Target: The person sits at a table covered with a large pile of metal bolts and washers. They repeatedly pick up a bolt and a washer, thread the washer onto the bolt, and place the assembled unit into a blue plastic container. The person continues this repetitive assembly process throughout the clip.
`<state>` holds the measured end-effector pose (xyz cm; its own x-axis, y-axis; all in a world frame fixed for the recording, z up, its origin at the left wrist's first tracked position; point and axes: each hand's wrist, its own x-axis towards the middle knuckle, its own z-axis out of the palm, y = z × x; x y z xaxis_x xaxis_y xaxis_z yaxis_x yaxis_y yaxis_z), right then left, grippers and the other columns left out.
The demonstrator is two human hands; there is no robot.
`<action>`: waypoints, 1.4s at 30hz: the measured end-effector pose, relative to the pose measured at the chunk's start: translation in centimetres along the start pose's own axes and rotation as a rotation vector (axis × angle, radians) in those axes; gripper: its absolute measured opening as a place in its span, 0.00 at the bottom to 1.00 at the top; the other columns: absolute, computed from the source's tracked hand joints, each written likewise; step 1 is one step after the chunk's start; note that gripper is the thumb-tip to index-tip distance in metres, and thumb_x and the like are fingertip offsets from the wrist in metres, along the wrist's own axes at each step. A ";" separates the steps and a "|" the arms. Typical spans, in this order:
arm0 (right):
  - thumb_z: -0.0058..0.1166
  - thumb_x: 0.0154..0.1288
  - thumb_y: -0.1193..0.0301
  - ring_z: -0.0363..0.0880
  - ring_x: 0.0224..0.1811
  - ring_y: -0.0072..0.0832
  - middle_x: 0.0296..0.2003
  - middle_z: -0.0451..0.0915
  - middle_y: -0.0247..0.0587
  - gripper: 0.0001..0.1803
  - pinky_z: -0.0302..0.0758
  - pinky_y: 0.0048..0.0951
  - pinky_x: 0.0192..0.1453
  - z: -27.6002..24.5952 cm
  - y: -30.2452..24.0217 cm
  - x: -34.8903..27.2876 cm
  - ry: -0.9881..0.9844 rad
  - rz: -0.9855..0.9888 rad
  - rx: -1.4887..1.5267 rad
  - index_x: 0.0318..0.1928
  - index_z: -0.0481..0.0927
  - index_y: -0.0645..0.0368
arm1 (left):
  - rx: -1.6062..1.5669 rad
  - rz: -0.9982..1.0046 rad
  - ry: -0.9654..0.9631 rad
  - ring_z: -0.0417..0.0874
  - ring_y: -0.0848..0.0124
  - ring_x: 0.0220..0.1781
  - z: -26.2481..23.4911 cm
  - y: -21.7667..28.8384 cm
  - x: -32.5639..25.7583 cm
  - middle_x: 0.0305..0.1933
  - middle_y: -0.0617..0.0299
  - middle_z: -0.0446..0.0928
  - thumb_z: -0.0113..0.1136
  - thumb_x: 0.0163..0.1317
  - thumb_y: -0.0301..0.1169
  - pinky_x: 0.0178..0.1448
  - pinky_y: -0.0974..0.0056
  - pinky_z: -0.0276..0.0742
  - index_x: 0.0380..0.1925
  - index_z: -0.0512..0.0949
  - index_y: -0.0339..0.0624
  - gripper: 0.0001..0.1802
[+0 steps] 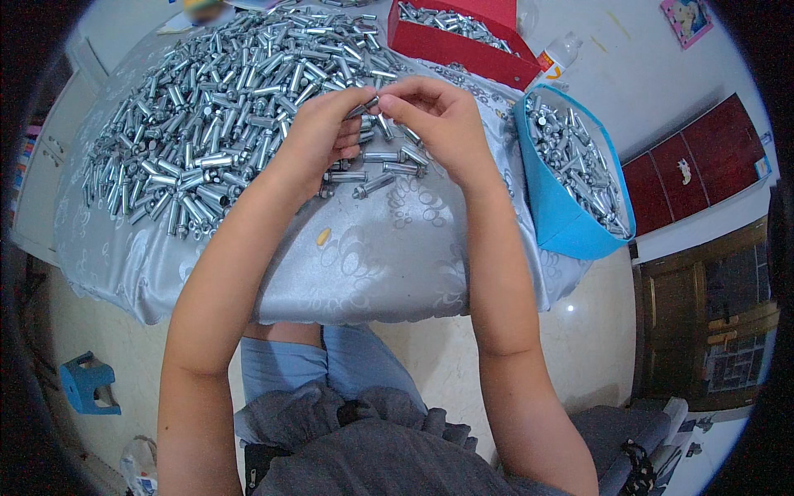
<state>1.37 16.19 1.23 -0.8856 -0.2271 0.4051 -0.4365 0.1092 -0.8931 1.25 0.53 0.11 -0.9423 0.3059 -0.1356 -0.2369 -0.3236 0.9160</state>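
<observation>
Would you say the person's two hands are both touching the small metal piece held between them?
Touching: the head view shows the left hand and right hand fingertips pinching the metal piece from both sides.

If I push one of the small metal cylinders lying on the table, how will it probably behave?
A metal cylinder is round and smooth, so it would probably roll. It looks rigid and shiny, perhaps slippery. The soft grey tablecloth may slow it.

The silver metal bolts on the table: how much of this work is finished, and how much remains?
Done: the blue container and red box already hold silver metal bolts. In hand: the left hand and right hand pinch one bolt together. Left: a large pile of loose bolts covers the silver tablecloth.
</observation>
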 end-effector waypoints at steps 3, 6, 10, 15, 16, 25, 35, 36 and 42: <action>0.58 0.51 0.75 0.76 0.33 0.19 0.30 0.78 0.37 0.09 0.72 0.18 0.39 -0.2 -0.6 -0.2 -0.019 0.060 0.036 0.35 0.78 0.63 | -0.026 -0.002 -0.024 0.54 0.84 0.15 0.3 0.3 -0.3 0.13 0.78 0.54 0.53 0.55 0.40 0.20 0.76 0.50 0.20 0.69 0.49 0.10; 0.58 0.51 0.75 0.77 0.34 0.20 0.30 0.79 0.37 0.09 0.73 0.19 0.40 -0.2 -0.6 -0.2 -0.016 0.051 0.007 0.35 0.78 0.63 | -0.040 -0.001 -0.053 0.53 0.84 0.14 0.2 0.2 -0.3 0.13 0.78 0.53 0.53 0.55 0.39 0.19 0.75 0.49 0.20 0.68 0.49 0.10; 0.61 0.48 0.75 0.76 0.30 0.19 0.28 0.79 0.36 0.09 0.72 0.19 0.36 -0.2 0.0 -0.1 0.037 -0.009 -0.040 0.32 0.79 0.63 | -0.013 -0.017 -0.057 0.52 0.84 0.14 0.1 0.1 -0.1 0.13 0.78 0.52 0.52 0.55 0.40 0.19 0.75 0.49 0.20 0.68 0.49 0.11; 0.58 0.49 0.77 0.77 0.34 0.21 0.31 0.79 0.38 0.11 0.73 0.20 0.41 -0.3 -0.4 -0.3 -0.002 0.079 -0.082 0.36 0.78 0.65 | 0.103 -0.036 -0.012 0.52 0.83 0.14 0.7 0.3 -0.4 0.12 0.77 0.54 0.52 0.55 0.41 0.19 0.75 0.50 0.20 0.70 0.47 0.12; 0.58 0.49 0.77 0.77 0.34 0.21 0.31 0.79 0.38 0.11 0.73 0.20 0.41 -0.3 -0.5 -0.3 0.001 0.100 -0.063 0.36 0.78 0.65 | 0.143 -0.015 -0.017 0.53 0.83 0.14 0.7 0.3 -0.4 0.12 0.77 0.55 0.53 0.54 0.41 0.19 0.75 0.50 0.20 0.71 0.47 0.12; 0.60 0.47 0.77 0.76 0.33 0.18 0.30 0.77 0.34 0.13 0.71 0.17 0.40 -0.9 -1.4 -0.7 -0.177 0.261 0.059 0.37 0.75 0.62 | 0.207 -0.019 -0.078 0.55 0.82 0.14 0.9 0.5 -1.0 0.12 0.75 0.58 0.54 0.54 0.44 0.19 0.75 0.52 0.18 0.72 0.47 0.15; 0.60 0.49 0.72 0.72 0.29 0.15 0.27 0.75 0.30 0.12 0.69 0.16 0.36 -2.4 -2.8 -1.1 -0.173 0.206 -0.064 0.35 0.77 0.61 | 0.155 -0.040 -0.179 0.53 0.83 0.14 0.7 0.0 -0.6 0.12 0.75 0.55 0.54 0.55 0.42 0.18 0.75 0.51 0.21 0.72 0.44 0.14; 0.60 0.49 0.70 0.72 0.29 0.15 0.27 0.75 0.30 0.11 0.69 0.16 0.35 -2.6 -3.0 -1.1 -0.106 0.185 -0.084 0.35 0.77 0.61 | 0.133 -0.042 -0.165 0.53 0.83 0.13 0.8 0.0 -0.7 0.12 0.75 0.54 0.54 0.55 0.42 0.18 0.75 0.50 0.21 0.72 0.43 0.14; 0.55 0.51 0.68 0.77 0.32 0.32 0.31 0.78 0.47 0.12 0.72 0.28 0.39 -5.2 0.1 -1.0 0.304 0.222 -0.682 0.33 0.77 0.64 | 0.112 -0.065 -0.136 0.52 0.83 0.14 0.7 0.2 -0.5 0.12 0.76 0.53 0.54 0.54 0.39 0.19 0.76 0.50 0.23 0.73 0.41 0.12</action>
<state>1.40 21.42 1.76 -0.9253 0.1347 0.3545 -0.1572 0.7143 -0.6819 1.83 0.92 0.56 -0.8834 0.4437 -0.1509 -0.2618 -0.2001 0.9442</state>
